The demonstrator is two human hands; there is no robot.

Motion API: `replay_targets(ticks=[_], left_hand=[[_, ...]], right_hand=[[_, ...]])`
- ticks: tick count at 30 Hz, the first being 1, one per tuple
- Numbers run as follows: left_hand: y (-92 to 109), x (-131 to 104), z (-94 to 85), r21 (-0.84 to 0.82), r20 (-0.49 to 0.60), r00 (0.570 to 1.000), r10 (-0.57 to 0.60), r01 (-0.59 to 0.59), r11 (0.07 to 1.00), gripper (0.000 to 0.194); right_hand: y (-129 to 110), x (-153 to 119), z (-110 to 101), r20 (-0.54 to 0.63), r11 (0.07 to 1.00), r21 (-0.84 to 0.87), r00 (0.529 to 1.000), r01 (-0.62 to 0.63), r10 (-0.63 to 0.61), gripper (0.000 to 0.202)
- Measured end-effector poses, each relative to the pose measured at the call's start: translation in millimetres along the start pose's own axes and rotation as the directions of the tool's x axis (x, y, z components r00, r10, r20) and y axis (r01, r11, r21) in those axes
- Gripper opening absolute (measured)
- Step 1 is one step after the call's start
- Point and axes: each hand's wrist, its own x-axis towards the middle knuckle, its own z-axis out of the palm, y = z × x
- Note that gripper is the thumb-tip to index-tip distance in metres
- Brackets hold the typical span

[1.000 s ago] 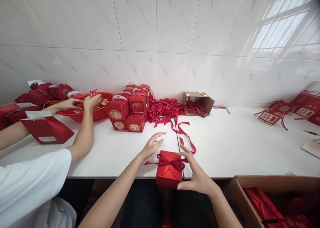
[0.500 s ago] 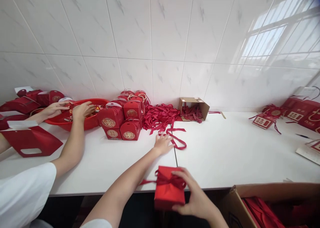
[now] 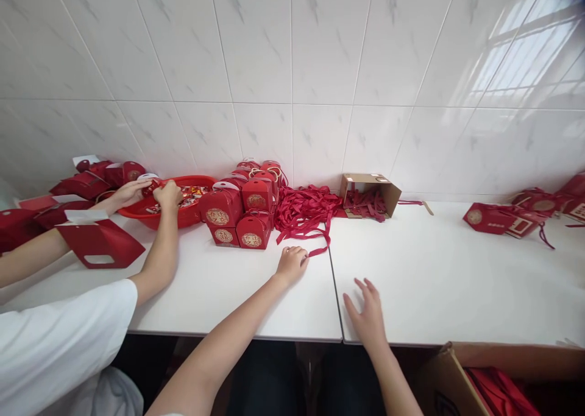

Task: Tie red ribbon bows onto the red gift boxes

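Observation:
My left hand rests on the white table, fingers curled, pinching the end of a dark red ribbon. That ribbon runs back towards a heap of red ribbons. My right hand hovers over the table's front edge, fingers spread, with nothing in it. Left of the heap stand stacked red gift boxes with round gold emblems. On the right side of the table lies a red box against other ribboned boxes.
An open cardboard box with ribbons lies on its side by the wall. At left, a co-worker's hands are over a red basin of wrapped sweets, near an open red box. A carton stands below, front right.
My right hand has let go of the ribboned red box, and a red box now lies among those at right. My left hand has closed on a ribbon. The view has turned slightly left.

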Motion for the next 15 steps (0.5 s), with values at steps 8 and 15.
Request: replay_targets(ticks=[8, 15], left_hand=[[29.6, 0.3, -6.8, -0.141, 0.052, 0.996, -0.071, 0.077, 0.987, 0.03], [80.5, -67.8, -43.4, -0.419, 0.169, 0.984, 0.047, 0.028, 0.907, 0.019]], right_hand=[[-36.6, -18.9, 4.2, 0.235, 0.909, 0.367, 0.965, -0.196, 0.114, 0.039], [-63.1, -15.9, -12.2, 0.526, 0.449, 0.688, 0.818, -0.571, 0.235, 0.053]])
